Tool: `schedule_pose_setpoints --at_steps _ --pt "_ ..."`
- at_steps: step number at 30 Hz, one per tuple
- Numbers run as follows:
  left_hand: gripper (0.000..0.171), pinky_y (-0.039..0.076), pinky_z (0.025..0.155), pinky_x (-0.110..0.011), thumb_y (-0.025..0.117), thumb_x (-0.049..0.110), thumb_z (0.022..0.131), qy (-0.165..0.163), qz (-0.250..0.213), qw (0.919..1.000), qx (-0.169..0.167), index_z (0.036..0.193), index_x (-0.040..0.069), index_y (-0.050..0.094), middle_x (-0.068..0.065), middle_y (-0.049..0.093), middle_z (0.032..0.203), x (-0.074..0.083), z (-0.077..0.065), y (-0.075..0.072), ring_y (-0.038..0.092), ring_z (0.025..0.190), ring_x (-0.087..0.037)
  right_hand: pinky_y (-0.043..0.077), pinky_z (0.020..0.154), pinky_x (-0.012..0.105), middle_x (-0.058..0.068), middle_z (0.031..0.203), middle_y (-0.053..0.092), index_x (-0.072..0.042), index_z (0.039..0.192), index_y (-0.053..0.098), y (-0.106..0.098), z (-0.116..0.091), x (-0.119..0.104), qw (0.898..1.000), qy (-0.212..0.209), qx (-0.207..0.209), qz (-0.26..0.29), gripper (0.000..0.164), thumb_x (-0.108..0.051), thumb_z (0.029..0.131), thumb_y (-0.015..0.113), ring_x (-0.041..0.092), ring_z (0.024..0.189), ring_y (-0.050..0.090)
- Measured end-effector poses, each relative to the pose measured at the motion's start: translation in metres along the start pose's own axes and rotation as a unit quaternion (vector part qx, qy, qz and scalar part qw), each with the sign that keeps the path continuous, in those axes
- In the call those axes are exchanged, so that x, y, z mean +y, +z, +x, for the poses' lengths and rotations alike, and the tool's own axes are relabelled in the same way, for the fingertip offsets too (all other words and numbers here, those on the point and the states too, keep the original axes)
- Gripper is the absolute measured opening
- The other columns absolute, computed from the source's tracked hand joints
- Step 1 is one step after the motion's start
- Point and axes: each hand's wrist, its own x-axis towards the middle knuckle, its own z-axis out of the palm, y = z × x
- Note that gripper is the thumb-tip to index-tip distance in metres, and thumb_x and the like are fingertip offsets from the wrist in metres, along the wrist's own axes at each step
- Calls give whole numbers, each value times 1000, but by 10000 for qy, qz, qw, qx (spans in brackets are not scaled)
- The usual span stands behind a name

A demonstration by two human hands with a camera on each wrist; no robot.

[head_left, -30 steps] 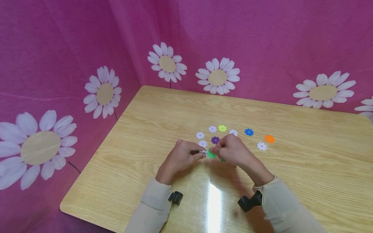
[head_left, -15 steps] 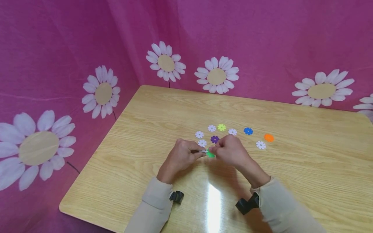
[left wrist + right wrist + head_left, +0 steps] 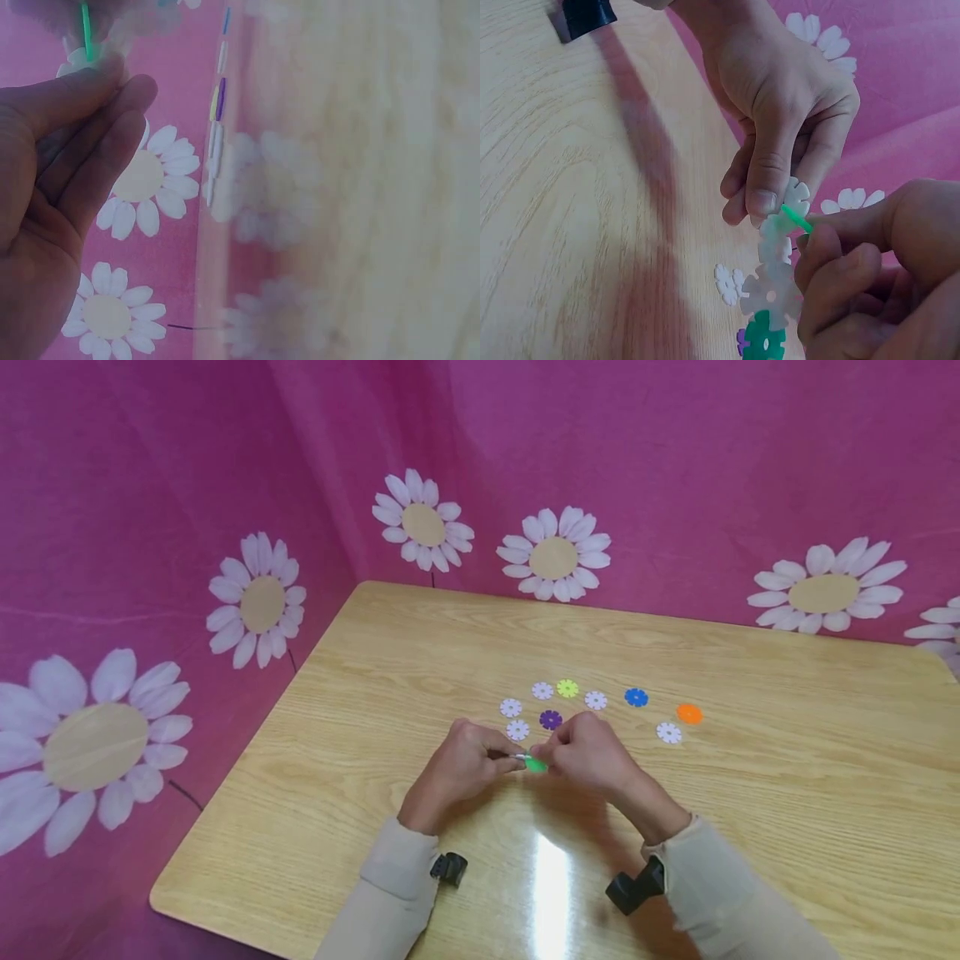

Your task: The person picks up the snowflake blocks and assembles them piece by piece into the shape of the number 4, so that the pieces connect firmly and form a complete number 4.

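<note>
My left hand [image 3: 461, 764] pinches a white notched disc [image 3: 798, 196] between thumb and fingers. My right hand [image 3: 592, 753] pinches a bright green disc [image 3: 536, 765], seen nearly edge-on in the right wrist view, where it meets the white disc. How deeply their slots engage is hidden by the fingertips. Below them in that view hangs a chain of whitish discs [image 3: 769, 291] with a darker green disc [image 3: 765, 339] at its lower part. Both hands are just above the table, in front of the loose discs.
Loose notched discs lie flat on the wooden table [image 3: 375, 693] beyond the hands: several white ones [image 3: 517, 730], a purple one [image 3: 551, 720], a yellow-green one [image 3: 567, 688], a blue one [image 3: 636, 697] and an orange one [image 3: 689, 714]. Pink flowered cloth [image 3: 660, 460] hangs behind.
The bright green disc has tilted and shows narrower between my hands, which have come slightly nearer to me. The darker green disc, visible under my right hand earlier, is hidden in the head view.
</note>
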Motion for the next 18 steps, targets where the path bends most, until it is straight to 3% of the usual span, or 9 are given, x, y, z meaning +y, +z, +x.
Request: schedule_pose_setpoints --at_steps 9,12,18 --pt "4 54 72 -23 79 7 86 -329 -36 9994 -32 90 7 81 0 75 87 -2 -1 -2 67 79 -3 35 50 28 2 57 57 -2 69 72 -11 0 3 10000 36 33 -51 34 -25 94 70 14 55 45" --pt "5 54 74 -23 79 6 87 -408 -63 9991 -19 91 7 81 0 75 89 -2 -2 -3 67 81 -3 40 48 30 4 62 62 -3 77 74 -20 -1 6 10000 5 -24 -2 29 -26 95 69 16 54 50" --pt "4 55 74 -24 79 7 86 -465 -100 9989 17 90 8 81 1 75 88 -3 -4 -3 67 80 -4 45 53 33 8 69 64 -2 87 74 -40 -4 17 9994 -350 54 -40 24 -23 95 68 22 63 57"
